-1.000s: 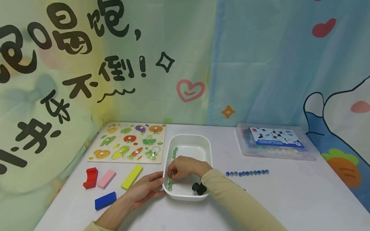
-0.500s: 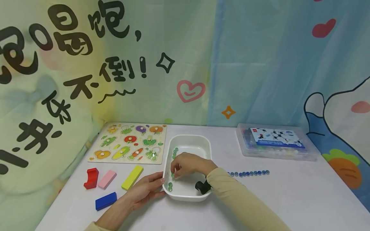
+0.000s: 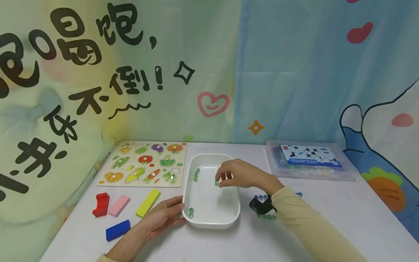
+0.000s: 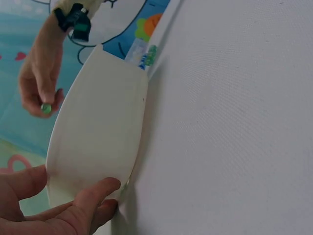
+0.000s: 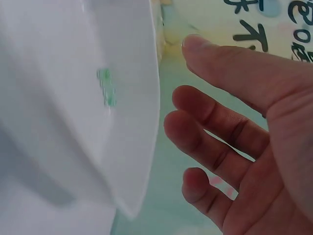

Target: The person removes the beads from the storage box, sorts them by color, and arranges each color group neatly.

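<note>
My left hand (image 3: 165,215) grips the left side of a white plastic tray (image 3: 234,214), thumb at the rim and fingers against the outer wall in the left wrist view. My right hand (image 3: 247,175) is over the tray's right side, pinching a small green glass bead (image 4: 46,107) between thumb and finger. Inside, a short line of green beads (image 3: 196,174) lies along the left wall, and a smaller group (image 3: 191,212) sits in the near left corner. The right wrist view shows the fingers beside the tray wall; no bead is visible between them there.
Right of the tray are blue beads (image 3: 260,197) and green beads (image 3: 266,217), partly hidden by my right wrist. A clear plastic case (image 3: 271,163) stands at back right. Left are a vegetable puzzle board (image 3: 109,160) and red (image 3: 101,204), pink (image 3: 119,205), yellow (image 3: 148,203) and blue blocks (image 3: 118,230).
My right hand has lifted from the tray's left side and moved right, carrying a green bead from the lower left group. My left hand stays at the tray's side.
</note>
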A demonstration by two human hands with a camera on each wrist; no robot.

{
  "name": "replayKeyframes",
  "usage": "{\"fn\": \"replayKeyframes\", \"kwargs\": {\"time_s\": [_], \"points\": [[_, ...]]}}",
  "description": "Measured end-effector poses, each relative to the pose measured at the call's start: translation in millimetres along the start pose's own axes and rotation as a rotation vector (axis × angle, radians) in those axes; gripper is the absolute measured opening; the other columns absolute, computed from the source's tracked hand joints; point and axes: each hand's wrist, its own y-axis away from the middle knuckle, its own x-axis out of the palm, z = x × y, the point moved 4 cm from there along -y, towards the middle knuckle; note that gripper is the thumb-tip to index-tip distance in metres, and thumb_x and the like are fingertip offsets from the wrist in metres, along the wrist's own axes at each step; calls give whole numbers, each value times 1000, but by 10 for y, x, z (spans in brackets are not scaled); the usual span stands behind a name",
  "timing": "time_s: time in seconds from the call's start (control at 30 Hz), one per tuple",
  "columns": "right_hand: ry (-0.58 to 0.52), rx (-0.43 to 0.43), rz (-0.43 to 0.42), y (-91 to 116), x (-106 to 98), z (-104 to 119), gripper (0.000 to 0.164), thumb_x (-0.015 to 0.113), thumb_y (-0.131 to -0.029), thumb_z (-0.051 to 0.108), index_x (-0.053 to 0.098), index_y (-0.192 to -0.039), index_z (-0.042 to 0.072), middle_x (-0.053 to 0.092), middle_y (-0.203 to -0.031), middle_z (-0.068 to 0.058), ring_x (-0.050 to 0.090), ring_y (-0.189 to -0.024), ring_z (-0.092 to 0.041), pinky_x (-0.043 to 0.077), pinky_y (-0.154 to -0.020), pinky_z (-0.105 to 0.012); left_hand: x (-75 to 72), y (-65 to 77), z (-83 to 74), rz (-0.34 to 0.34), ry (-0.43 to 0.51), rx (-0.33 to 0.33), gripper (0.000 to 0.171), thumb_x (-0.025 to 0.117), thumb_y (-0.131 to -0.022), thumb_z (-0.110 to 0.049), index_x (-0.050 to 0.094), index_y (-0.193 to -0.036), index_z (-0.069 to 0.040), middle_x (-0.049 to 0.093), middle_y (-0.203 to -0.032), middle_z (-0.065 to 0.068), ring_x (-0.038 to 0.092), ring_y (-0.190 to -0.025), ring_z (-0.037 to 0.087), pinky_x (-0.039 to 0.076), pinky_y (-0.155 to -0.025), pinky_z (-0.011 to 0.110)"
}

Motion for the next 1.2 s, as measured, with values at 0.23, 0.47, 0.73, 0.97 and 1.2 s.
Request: {"fn": "replayKeyframes", "kwargs": {"time_s": [0.23, 0.47, 0.73, 0.97, 1.2], "points": [[5, 74, -56, 540, -88, -314, 11, 72, -88, 24, 73, -98, 22, 64, -88, 11, 53, -75, -2, 51, -63, -18, -10, -3, 8, -12, -4, -4, 69, 56, -98, -25, 23, -151, 3, 31, -154, 25, 54, -127, 25, 51, -103, 38], [-63, 167, -119, 1234, 108, -804, 13, 72, -87, 24, 73, -99, 19, 65, -88, 11, 49, -74, 3, 47, -59, -17, -5, 5, 6, -10, 1, -11, 69, 56, -99, -25, 22, -152, 3, 30, -154, 26, 53, -127, 25, 51, -103, 38], [-116, 199, -167, 1700, 471, -1111, 12, 71, -87, 24, 72, -96, 16, 67, -87, 9, 47, -70, 7, 45, -55, -18, -4, 23, -11, -7, 0, -9, 70, 56, -98, -25, 21, -151, 3, 30, -154, 26, 54, -126, 24, 51, -103, 38], [-122, 209, -246, 1775, 584, -1153, 11, 72, -86, 26, 72, -94, 18, 66, -87, 11, 46, -70, 7, 44, -55, -17, -2, 24, -13, -5, 4, -10, 70, 56, -98, -25, 21, -152, 3, 30, -154, 26, 55, -125, 23, 52, -103, 38], [-130, 267, -240, 1759, 646, -1171, 14, 73, -86, 28, 72, -96, 18, 61, -85, 13, 45, -72, 6, 44, -58, -18, 3, 17, -8, -12, 1, -13, 69, 56, -99, -26, 22, -151, 3, 31, -153, 26, 55, -126, 23, 51, -103, 38]]}}
